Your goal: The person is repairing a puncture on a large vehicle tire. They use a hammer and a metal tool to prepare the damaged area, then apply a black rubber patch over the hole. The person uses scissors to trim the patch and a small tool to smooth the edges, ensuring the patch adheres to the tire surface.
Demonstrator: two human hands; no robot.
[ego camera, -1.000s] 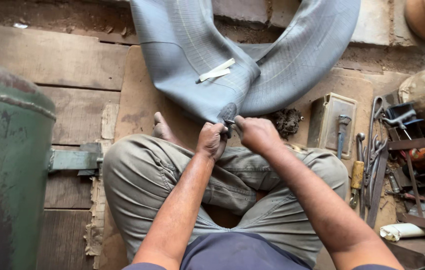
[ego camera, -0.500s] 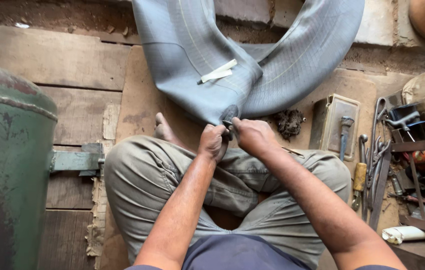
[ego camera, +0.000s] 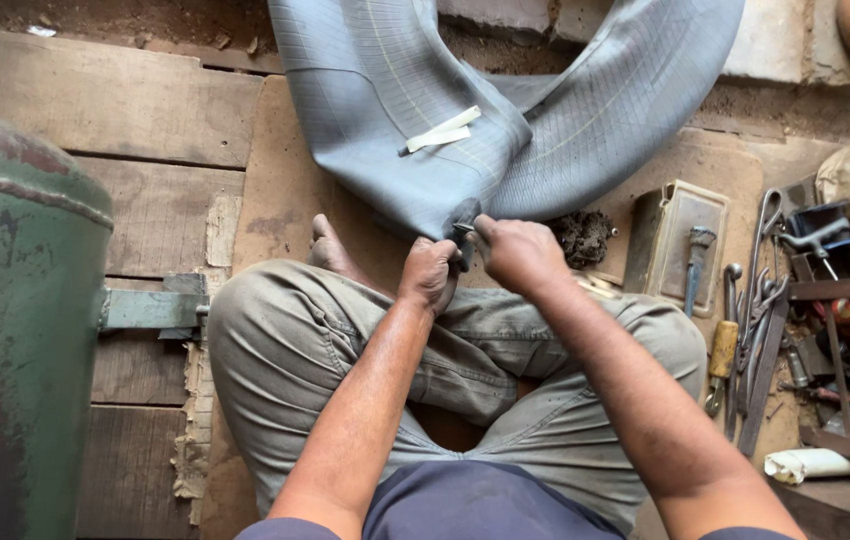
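Worn wooden plank floor. Large grey rubber inner tube lies ahead of crossed legs; left hand and right hand both pinch its small dark valve stem at the near edge.

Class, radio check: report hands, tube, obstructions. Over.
Left hand and right hand both gripping inner tube edge. Small dark tool between them. Nothing obstructing.

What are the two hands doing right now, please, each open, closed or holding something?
Left hand: closed, gripping the near edge of the grey inner tube.
Right hand: closed, pinching the same edge at a small dark part; what it is cannot be told.
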